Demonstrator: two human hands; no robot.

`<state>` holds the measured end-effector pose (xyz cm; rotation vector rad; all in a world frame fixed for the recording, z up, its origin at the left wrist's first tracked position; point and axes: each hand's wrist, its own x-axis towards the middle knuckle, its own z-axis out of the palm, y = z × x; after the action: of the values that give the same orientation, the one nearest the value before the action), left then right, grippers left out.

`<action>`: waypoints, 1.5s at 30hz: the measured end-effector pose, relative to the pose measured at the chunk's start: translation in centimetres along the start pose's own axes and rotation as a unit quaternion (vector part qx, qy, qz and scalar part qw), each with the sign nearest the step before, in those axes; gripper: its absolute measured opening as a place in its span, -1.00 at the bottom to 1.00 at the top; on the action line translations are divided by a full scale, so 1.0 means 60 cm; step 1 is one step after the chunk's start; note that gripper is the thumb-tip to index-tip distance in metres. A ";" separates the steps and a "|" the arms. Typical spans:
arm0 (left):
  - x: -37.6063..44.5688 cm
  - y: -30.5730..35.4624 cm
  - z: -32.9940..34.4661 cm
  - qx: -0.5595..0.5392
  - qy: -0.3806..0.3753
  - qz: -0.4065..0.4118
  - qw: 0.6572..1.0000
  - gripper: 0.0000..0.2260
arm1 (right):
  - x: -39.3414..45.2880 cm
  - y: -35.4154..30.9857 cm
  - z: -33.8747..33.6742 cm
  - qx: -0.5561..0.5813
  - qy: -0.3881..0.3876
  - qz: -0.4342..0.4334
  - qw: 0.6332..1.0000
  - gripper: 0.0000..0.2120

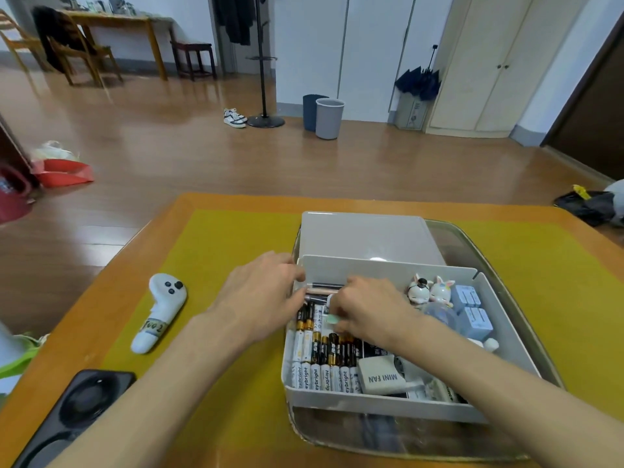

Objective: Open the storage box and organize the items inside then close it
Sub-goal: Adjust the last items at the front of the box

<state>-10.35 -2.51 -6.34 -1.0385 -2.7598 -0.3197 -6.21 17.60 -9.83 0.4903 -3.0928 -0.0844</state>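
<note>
Counts, head view. Storage box (381,405): 1, lid off. Hands in the box: 2, left hand (261,295) and right hand (366,307). White batteries, near row (320,376): about 7 (right end partly hidden). Black-and-gold batteries (332,352): at least 6; hands cover some. Animal figurines (429,290), far right: 2. Blue boxes (471,310), right side: 2. Mini fan box (381,378): 1. White controller (160,310), left on the mat: 1. Waste bins (324,116) on the far floor: 2.

Left hand (261,292) fingertips: hidden behind storage box (506,319) wall.
Right hand (366,307) fingers: curled out of sight; grasp unclear.
Batteries (320,363): partly covered by right forearm.
Black object (74,413), near left: cut off by frame edge.
</note>
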 end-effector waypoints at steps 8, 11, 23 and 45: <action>0.006 0.019 0.004 -0.010 -0.016 0.027 0.999 -0.79 | -0.035 0.030 -0.021 0.057 0.105 0.024 0.993 -0.67; 0.016 0.037 0.011 -0.008 -0.021 0.042 0.999 -0.82 | -0.095 0.068 -0.042 0.176 0.086 0.055 0.979 -0.68; 0.048 0.117 0.041 -0.016 -0.038 0.078 0.996 -0.78 | -0.176 0.104 -0.035 0.179 -0.088 0.032 0.979 -0.63; 0.025 0.176 0.129 -0.088 -0.210 0.258 0.939 -0.73 | -0.208 0.175 -0.050 0.295 -0.039 0.120 0.947 -0.61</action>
<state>-5.13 8.21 -11.98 -2.0265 -2.6810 -0.2929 2.46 31.29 -6.29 0.0994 -3.1799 0.8590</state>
